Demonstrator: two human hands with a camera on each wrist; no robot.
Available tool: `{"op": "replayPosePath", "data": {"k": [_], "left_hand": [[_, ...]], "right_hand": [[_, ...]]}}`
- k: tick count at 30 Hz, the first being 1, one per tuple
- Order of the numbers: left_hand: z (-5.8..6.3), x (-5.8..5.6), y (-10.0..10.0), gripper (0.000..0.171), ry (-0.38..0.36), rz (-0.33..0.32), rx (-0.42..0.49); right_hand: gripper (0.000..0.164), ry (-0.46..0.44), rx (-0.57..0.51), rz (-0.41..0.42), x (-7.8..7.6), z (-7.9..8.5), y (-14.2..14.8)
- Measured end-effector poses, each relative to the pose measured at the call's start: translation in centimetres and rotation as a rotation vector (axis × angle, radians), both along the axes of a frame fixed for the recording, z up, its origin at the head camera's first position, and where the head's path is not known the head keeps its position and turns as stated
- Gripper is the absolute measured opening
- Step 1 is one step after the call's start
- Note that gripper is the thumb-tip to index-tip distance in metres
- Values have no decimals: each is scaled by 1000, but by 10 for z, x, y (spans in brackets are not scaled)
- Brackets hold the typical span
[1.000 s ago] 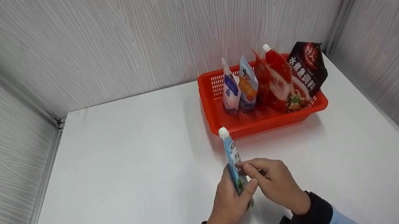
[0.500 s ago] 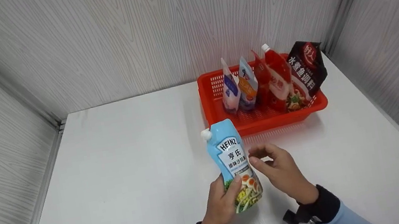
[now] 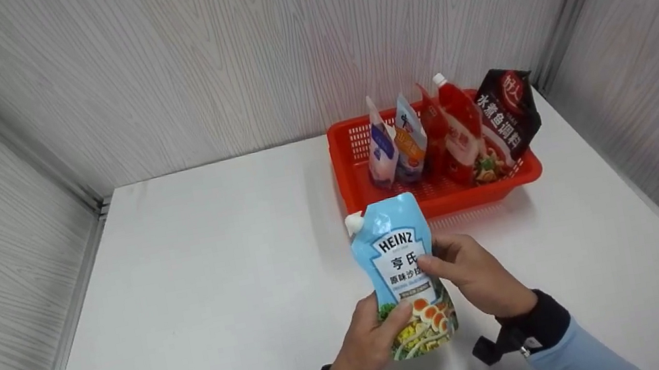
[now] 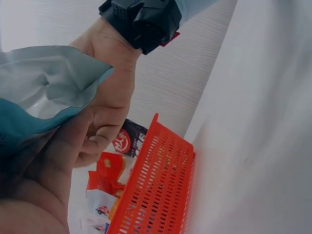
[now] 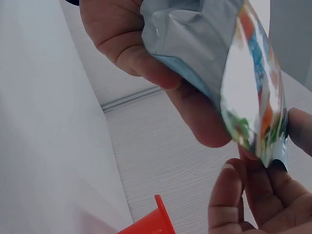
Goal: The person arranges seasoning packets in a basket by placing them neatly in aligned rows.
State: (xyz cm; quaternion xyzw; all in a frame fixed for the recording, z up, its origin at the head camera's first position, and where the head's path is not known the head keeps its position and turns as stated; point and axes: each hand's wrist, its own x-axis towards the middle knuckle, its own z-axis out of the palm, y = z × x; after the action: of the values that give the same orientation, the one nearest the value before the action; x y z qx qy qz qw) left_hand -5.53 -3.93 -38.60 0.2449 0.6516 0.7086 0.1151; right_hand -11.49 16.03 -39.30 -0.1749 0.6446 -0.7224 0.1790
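A light blue Heinz salad dressing pouch [image 3: 407, 266] with a white corner cap is held up above the table, its printed front toward the head camera. My left hand [image 3: 369, 339] grips its lower left side, thumb across the front. At the right edge, my right hand [image 3: 478, 274] pinches the pouch, with the thumb on the label and the fingers behind. In the left wrist view the silver base of the pouch [image 4: 48, 78] faces the camera. The right wrist view shows the pouch [image 5: 195, 44] from below, between both hands.
Behind the hands stands a red plastic basket [image 3: 367, 209] holding several upright packets, among them a red spouted pouch [image 3: 461, 129] and a black seasoning packet [image 3: 508, 111]. The white table [image 3: 206, 286] meets grey wood-grain panels [image 3: 215, 63] at the back and sides.
The pouch has turned from edge-on to front-facing and shifted slightly right. My right hand came off it half a second ago and now pinches its right edge; my left hand has kept its grip.
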Motion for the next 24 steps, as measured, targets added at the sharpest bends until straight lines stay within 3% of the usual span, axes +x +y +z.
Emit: {"op": "replayPosePath", "data": {"k": [5, 8, 15, 19, 24], "left_hand": [[-1, -3, 1, 30, -1, 125, -87], [-2, -4, 1, 34, 9, 158, -97], [-18, -11, -1, 37, 40, 153, -93], [-27, -17, -4, 39, 53, 141, -113], [-28, -19, -5, 39, 44, 107, -122]], "right_hand": [[32, 16, 45, -114, 3, 3, -3], [34, 28, 75, -141, 5, 4, -5], [39, 22, 100, -121, 3, 9, -4], [39, 80, 114, -97, -4, 21, 1], [35, 184, 139, -20, -20, 43, 11]]}}
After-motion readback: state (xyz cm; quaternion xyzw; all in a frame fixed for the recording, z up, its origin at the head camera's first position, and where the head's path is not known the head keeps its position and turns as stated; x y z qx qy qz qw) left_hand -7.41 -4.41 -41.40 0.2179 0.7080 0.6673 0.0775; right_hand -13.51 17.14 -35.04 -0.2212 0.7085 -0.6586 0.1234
